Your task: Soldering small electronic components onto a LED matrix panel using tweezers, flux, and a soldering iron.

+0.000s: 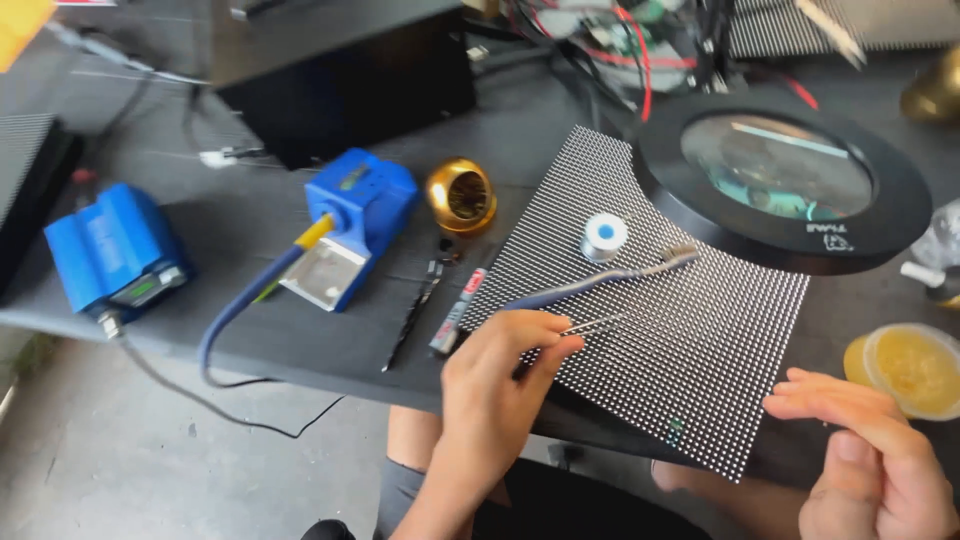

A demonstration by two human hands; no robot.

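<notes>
Only one view is given, taken from a camera worn on the head and aimed steeply down and forward over a dark workbench [300,340]. The bench is seen from close range and appears tilted, its near edge running from 9 o'clock down toward 4 o'clock. The left hand [495,385] is caught at 6 o'clock, the right hand [870,450] at 4 o'clock. Grey floor [150,470] is shown at 8 o'clock. No second view is supplied, so nothing is shared.

Left hand [505,375] pinched; right hand [870,450] seemingly loose, open.
</notes>
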